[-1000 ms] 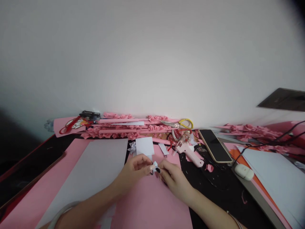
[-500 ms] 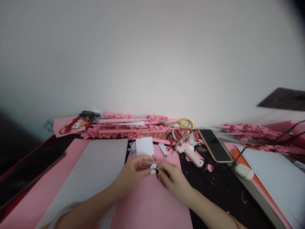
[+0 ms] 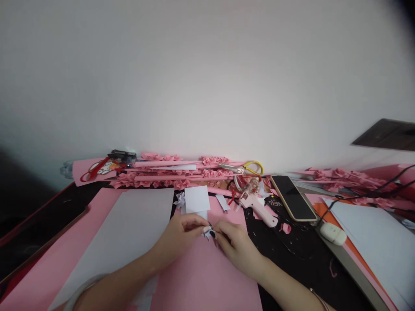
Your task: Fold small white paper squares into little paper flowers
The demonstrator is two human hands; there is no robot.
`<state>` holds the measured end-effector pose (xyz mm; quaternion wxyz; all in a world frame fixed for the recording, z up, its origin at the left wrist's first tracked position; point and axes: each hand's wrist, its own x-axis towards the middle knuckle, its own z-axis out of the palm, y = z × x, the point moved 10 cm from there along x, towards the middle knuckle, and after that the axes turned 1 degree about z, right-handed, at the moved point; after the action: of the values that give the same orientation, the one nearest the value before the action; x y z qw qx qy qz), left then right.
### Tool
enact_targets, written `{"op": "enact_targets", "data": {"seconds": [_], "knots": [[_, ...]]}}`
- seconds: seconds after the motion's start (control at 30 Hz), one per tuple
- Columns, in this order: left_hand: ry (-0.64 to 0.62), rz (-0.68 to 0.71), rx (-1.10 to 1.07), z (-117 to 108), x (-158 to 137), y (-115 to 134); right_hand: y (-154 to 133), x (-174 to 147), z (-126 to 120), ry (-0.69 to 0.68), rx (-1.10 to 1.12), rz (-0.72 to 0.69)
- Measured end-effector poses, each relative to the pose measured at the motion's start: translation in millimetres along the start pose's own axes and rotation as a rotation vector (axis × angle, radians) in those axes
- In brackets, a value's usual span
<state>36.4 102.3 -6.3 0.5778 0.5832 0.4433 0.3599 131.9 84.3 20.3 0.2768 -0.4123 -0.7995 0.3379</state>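
Note:
Between my fingertips is a small folded white paper flower (image 3: 207, 233), held over a pink sheet (image 3: 210, 276). My left hand (image 3: 186, 231) pinches it from the left. My right hand (image 3: 231, 237) closes on its right side with thumb and index finger; the fingers partly cover the paper. Just beyond my left hand lie square white paper pieces (image 3: 197, 198), and a finished-looking white paper flower (image 3: 180, 201) sits beside them. A narrow white paper strip (image 3: 222, 202) rests on the pink sheet behind my right hand.
A pink glue gun (image 3: 257, 207) and a phone (image 3: 293, 198) lie to the right, near a white earbud case (image 3: 333, 233). Yellow-handled scissors (image 3: 249, 167) rest on pink paper flowers (image 3: 155, 179) along the wall. A large white sheet (image 3: 129, 233) is at left.
The small paper piece has turned in my fingers, and its pointed petals now face downward. My left fingers have closed in around its top. The surrounding items stay put.

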Motion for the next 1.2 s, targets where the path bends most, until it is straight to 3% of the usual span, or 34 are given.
{"op": "enact_targets", "data": {"seconds": [0.27,0.87,1.2], "knots": [[0.017,0.101,0.099,0,-3,12,0,-2,-3,0.045,-0.026,0.006],[-0.020,0.034,-0.097,8,-1,-2,1,-5,-6,0.105,-0.021,-0.006],[-0.073,0.045,-0.007,11,-1,-4,4,-5,-7,0.132,-0.023,0.014]]}}
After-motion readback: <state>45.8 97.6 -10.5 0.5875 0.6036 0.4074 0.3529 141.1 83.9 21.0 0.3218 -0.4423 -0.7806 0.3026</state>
